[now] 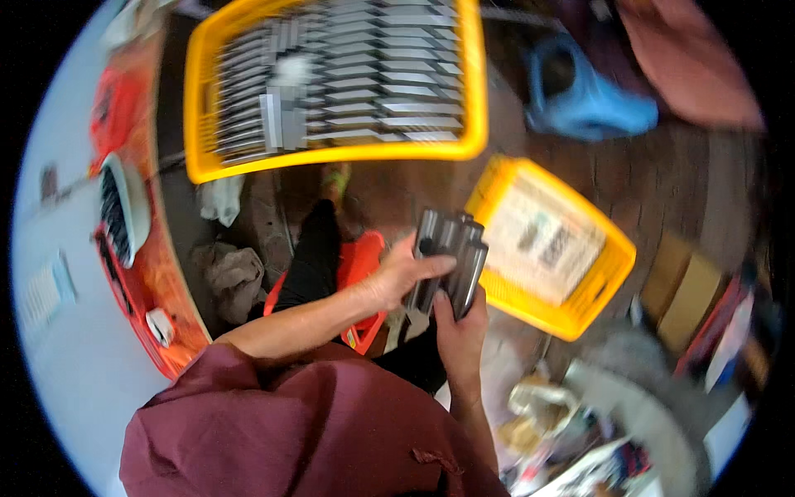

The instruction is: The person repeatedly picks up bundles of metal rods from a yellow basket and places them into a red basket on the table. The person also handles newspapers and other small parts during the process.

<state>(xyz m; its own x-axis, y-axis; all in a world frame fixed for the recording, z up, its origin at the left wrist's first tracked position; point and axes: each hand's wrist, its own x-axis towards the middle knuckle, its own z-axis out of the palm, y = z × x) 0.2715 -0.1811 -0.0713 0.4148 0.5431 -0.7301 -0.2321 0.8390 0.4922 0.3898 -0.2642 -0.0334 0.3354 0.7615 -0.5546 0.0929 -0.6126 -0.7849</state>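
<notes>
Both of my hands grip a bundle of several short dark grey tubes (451,253), held together in front of my body. My left hand (400,275) wraps the bundle's left side, its thumb lying across the tubes. From below, my right hand (460,330) closes round the lower right, thumb pressed on the near face. Beyond them is a large yellow crate (331,164) with rows of long grey metal pieces (356,91) in it. A whitish blurred item (291,70) lies on these pieces.
Right of my hands, a yellow basket (604,286) holds a pale printed box (542,240). A blue plastic stool (592,103) stands far right, cardboard (691,302) nearer. On the left, a workbench (178,306) bears a bowl of dark pieces (137,211). Red plastic (362,257) shows by my leg.
</notes>
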